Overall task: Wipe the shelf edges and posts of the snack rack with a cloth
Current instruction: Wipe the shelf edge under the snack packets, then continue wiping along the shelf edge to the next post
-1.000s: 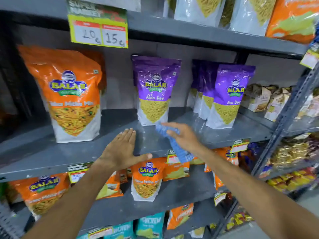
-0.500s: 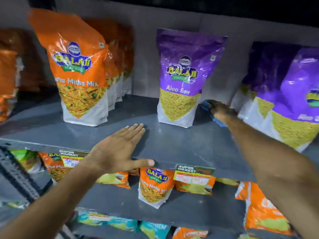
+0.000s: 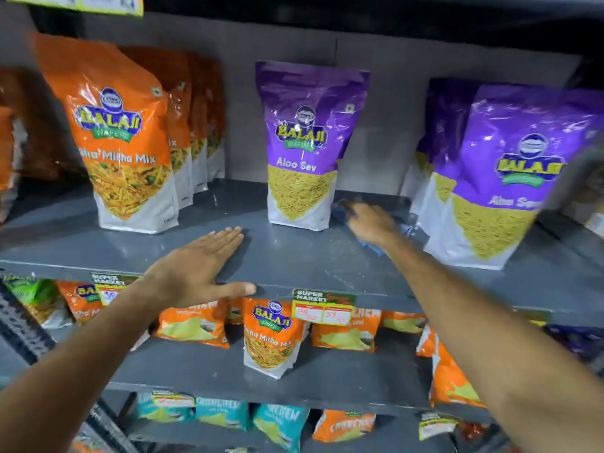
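My crumpled blue cloth (image 3: 372, 246) lies on the grey metal shelf (image 3: 294, 256), in the gap between two purple Aloo Sev bags (image 3: 302, 148), pressed under my right hand (image 3: 372, 223), apparently gripped. My left hand (image 3: 196, 269) rests flat, fingers spread, at the front edge.

Single head view, worn high, looking forward and slightly down into rack. Close: middle shelf (image 3: 294, 256) fills frame centre, lower shelves below, upper shelf's underside at top. Both forearms enter from near bottom corners. Wide-angle bend at edges (right side blurred). No second view, nothing shared.
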Demonstrator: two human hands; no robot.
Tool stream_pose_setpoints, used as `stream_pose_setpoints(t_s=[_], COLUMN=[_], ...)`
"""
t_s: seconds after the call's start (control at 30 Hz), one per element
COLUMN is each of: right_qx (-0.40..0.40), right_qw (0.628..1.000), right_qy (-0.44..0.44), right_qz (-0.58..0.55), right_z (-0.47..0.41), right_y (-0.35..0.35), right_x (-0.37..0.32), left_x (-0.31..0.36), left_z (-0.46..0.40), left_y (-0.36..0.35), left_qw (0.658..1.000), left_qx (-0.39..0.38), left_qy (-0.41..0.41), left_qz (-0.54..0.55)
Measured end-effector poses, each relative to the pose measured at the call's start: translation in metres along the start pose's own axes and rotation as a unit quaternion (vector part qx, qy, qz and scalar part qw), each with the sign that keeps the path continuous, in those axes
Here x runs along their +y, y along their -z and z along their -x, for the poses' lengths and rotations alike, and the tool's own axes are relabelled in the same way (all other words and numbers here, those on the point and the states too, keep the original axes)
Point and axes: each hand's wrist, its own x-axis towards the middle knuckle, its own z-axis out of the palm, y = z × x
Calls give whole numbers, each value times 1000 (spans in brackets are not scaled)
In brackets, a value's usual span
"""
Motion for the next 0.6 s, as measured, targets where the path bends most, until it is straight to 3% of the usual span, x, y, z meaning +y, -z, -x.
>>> stream_pose_setpoints(t_s=[0.27, 0.37, 0.43, 0.5, 0.6], right_qx=[5, -20, 5, 48, 27], right_qw=[998, 986, 976, 982, 997], right_qy=[63, 102, 78, 15, -34], right_qz=[-28, -129, -202, -181, -57], right_z=[118, 140, 143, 138, 129], right_y=[5, 14, 22, 25, 17], right_x=[-29, -24, -5, 18, 24], left_x=[4, 7, 8, 7, 5], left_z=[4, 5, 5, 4, 2], left_y=[7, 9, 9, 9, 7], left_qw=[1000, 1000, 1000, 1000, 1000], left_qx=[-23, -26, -23, -17, -16], left_qy=[3, 3, 3, 1, -1], left_qz=[-2, -3, 0, -1, -7])
